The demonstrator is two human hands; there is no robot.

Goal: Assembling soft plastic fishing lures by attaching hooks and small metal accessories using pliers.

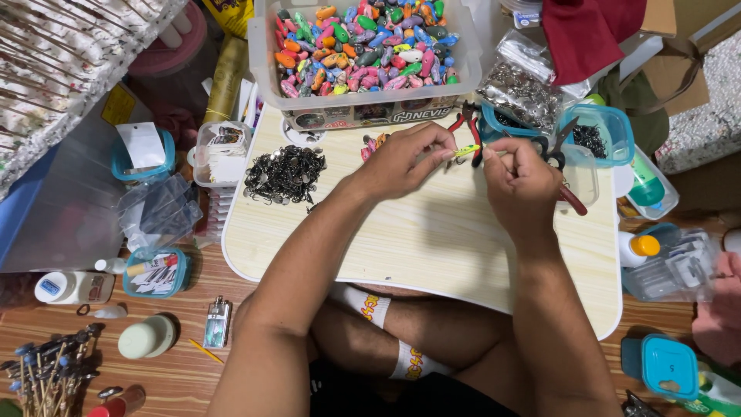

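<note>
**Small yellow lure held over a lap table**

Cluttered wooden flooring surrounds a pale wood-grain lap table with rounded corners (432,247), which is set across the crossed legs of a seated person. Above the far middle of the table, a small yellow-green fishing-lure body (466,151) is pinched between the fingertips of the left hand (405,161); its grip is clenched on the lure's left end. The right hand (522,181) is closed around red-handled pliers (567,193), whose handles are seen sticking out beyond the fist towards the right, while the fingertips are brought against the lure's right end. Whether the plier nose is touching the lure cannot be told.

A second pair of red-handled pliers (468,123) is lying just beyond the hands. A heap of small black metal rings and hooks (284,174) is spread on the table's left part. At the far edge, a clear plastic tub of many-coloured painted lure bodies (363,46) is standing. To the right, a teal-rimmed clear container of dark metal parts (598,135) is placed, with a bag of silvery parts (519,94) beside it.
</note>
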